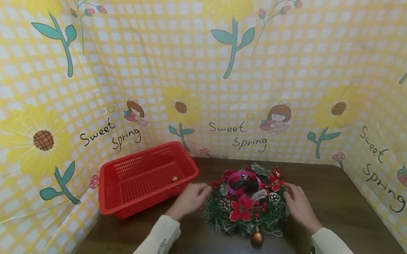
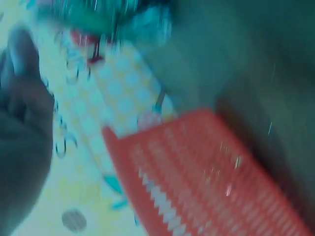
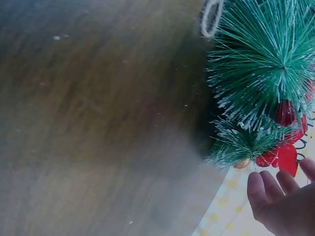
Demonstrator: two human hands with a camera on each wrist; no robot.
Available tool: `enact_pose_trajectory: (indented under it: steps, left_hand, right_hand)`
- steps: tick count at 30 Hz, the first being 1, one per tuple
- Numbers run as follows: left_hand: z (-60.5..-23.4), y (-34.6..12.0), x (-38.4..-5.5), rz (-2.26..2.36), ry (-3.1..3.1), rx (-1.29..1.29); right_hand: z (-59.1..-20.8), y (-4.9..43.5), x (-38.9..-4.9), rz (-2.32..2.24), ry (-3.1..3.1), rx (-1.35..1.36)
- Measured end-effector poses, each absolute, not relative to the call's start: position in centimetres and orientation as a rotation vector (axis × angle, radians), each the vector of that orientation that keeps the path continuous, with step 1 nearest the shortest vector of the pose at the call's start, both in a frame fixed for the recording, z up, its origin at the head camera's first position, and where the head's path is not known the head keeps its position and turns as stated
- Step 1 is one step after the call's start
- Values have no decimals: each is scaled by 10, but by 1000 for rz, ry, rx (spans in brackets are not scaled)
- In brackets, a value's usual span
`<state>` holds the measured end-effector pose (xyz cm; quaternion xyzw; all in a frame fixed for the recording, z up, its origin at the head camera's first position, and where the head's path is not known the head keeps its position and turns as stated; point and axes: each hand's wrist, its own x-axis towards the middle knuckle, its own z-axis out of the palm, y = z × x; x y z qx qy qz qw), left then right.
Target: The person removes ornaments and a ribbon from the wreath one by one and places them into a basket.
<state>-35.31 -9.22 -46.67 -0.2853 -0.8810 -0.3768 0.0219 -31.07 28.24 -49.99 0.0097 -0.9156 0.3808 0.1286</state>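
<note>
The wreath (image 1: 249,203) lies on the desk (image 1: 202,242), to the right of the red basket (image 1: 142,186). The right hand (image 1: 300,206) is open, its fingers relaxed at the wreath's right edge near a red flower (image 1: 274,182); I cannot tell whether they touch. The left hand (image 1: 191,199), blurred, lies between basket and wreath; whether it grips anything cannot be told. One gold ball (image 1: 257,238) is at the wreath's near edge, a second gold ball (image 1: 174,178) inside the basket. The step in hand appears to be handling the wreath; the next move probably calls for steadying its rim.
</note>
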Motion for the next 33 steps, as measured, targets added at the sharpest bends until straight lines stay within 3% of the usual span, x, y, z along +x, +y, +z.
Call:
enact_pose_trajectory:
  steps: [5, 9, 29, 33]
  left_hand:
    - [-490, -72, -344, -1310, -2827, -1308]
    - [-495, -67, -345, -1190, -2825, -1390]
    - [-507, -76, -366, -1067, -2836, -694]
    - [-499, -77, -361, -1229, -2832, -757]
  right_hand:
    - [-499, 277, -313, 1112, -2731, 70]
    - [-502, 278, -314, 1123, -2741, 58]
    - [-495, 279, -302, 1152, -2558, -194]
    - [-491, 284, -307, 1086, -2488, -133]
